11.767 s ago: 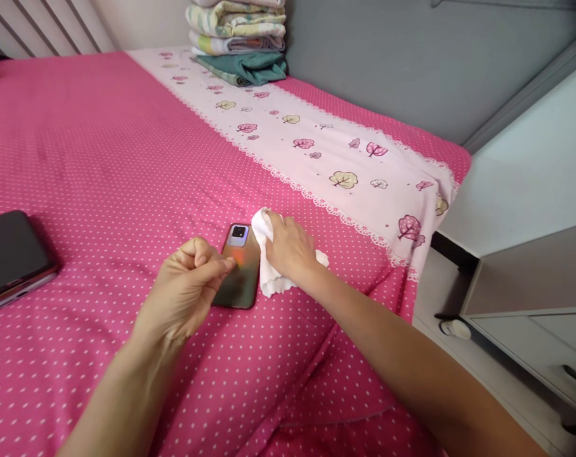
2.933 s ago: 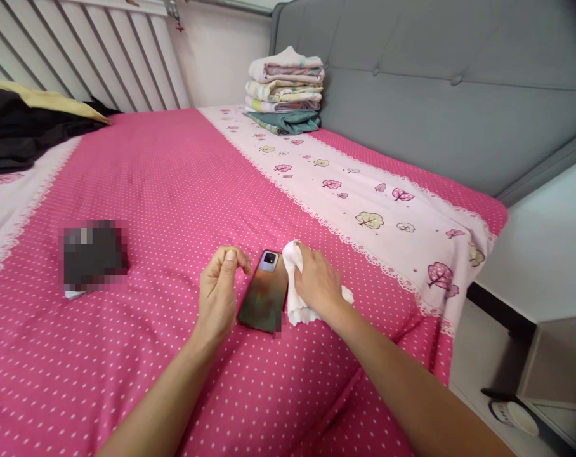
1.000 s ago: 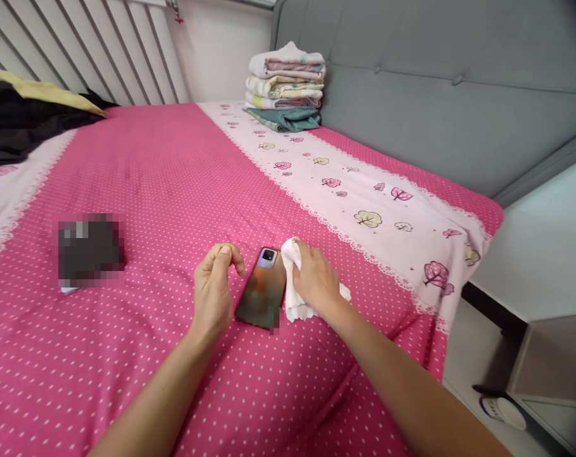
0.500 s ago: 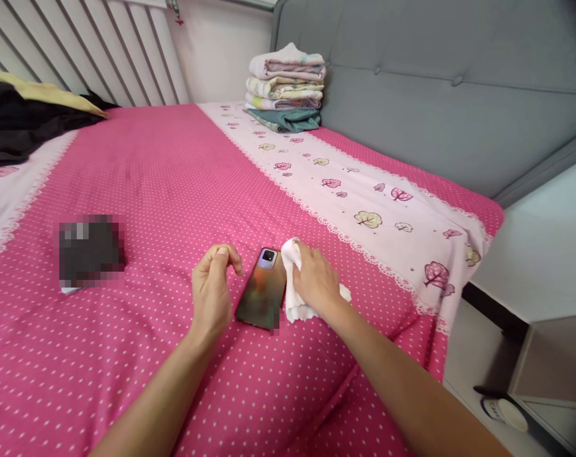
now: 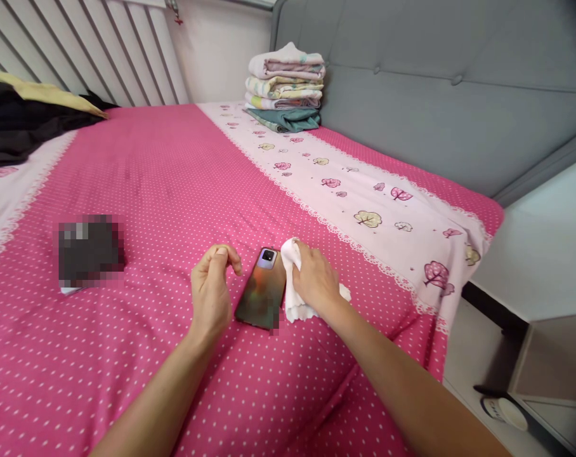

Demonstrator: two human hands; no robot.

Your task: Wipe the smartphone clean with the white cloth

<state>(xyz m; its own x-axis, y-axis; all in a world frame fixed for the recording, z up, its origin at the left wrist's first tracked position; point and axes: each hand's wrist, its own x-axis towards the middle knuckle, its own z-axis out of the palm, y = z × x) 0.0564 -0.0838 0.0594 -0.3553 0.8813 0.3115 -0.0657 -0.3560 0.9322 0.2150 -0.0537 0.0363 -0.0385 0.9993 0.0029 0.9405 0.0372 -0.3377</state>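
A smartphone (image 5: 259,292) lies back side up on the pink dotted bedsheet, its camera block at the far end and its case dark and translucent. Just left of it is my left hand (image 5: 213,285), fingers curled in and thumb over them, with nothing visible in the grasp. On the phone's other side my right hand (image 5: 316,279) is closed on a white cloth (image 5: 295,298). Part of the cloth hangs out in front of the fingers and a corner shows behind the wrist. The right fingertips are hidden by the cloth and hand.
A dark, pixelated object (image 5: 91,251) rests on the bed to the left. Folded bedding (image 5: 285,89) is stacked against the grey headboard (image 5: 435,82). Dark clothing (image 5: 26,124) lies at far left, near a radiator (image 5: 78,51). A white tub (image 5: 504,414) stands on the floor at right.
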